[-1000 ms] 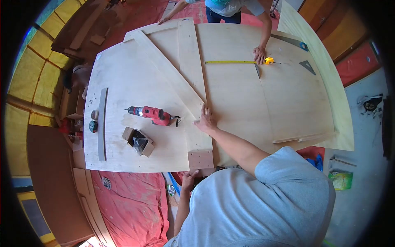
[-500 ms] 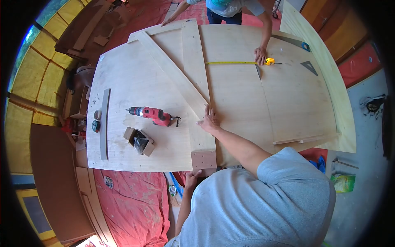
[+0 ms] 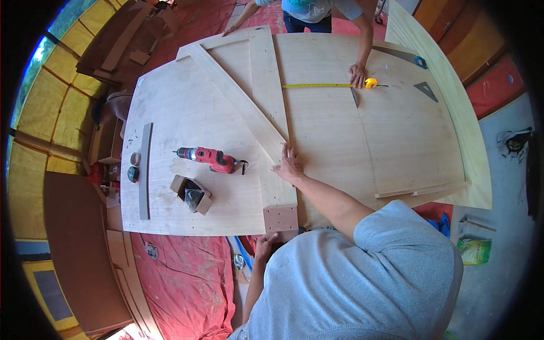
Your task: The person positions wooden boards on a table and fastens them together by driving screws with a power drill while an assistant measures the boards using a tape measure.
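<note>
A pale wooden frame of a long plank and a diagonal brace lies across a large plywood sheet. My right hand is laid on the plank where the brace meets it, fingers spread. At the near end, my left hand grips the edge of a brown plywood plate dotted with small holes; its thumb shows on the edge and the other fingers are partly hidden. A red cordless drill and an open cardboard box with a plastic bag inside lie left of the plank.
Across the sheet, a co-worker's hand rests beside a yellow tape measure extended to the plank. A handsaw and a triangular square lie at right. A grey strip is at left. Red sheeting covers the floor.
</note>
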`<state>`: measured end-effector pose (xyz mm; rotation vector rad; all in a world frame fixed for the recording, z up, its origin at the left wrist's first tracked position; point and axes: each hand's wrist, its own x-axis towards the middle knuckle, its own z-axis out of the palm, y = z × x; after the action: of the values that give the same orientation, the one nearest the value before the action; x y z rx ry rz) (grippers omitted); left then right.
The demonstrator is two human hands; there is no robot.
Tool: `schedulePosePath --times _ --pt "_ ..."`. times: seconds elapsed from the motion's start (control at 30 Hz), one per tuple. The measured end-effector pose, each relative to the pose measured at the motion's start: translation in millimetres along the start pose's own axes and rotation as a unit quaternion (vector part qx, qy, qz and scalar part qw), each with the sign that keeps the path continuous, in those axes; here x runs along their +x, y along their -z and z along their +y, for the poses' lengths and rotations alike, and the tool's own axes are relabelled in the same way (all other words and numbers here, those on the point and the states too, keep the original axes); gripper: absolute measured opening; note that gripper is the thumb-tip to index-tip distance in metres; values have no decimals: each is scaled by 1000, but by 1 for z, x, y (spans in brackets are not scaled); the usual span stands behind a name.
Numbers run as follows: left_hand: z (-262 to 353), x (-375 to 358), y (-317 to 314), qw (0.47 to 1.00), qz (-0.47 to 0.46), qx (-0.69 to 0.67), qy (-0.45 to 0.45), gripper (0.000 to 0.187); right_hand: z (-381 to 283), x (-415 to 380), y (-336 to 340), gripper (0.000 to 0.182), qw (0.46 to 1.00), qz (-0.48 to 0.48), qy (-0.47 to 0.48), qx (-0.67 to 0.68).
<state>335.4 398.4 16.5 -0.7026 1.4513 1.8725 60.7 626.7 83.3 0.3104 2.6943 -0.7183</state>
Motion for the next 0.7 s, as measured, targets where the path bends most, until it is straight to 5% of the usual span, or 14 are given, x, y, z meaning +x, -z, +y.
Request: schedulePosePath --times 0.7 --pt "-10 9 9 1000 8 21 22 38 14 -16 2 122 999 30 36 -9"
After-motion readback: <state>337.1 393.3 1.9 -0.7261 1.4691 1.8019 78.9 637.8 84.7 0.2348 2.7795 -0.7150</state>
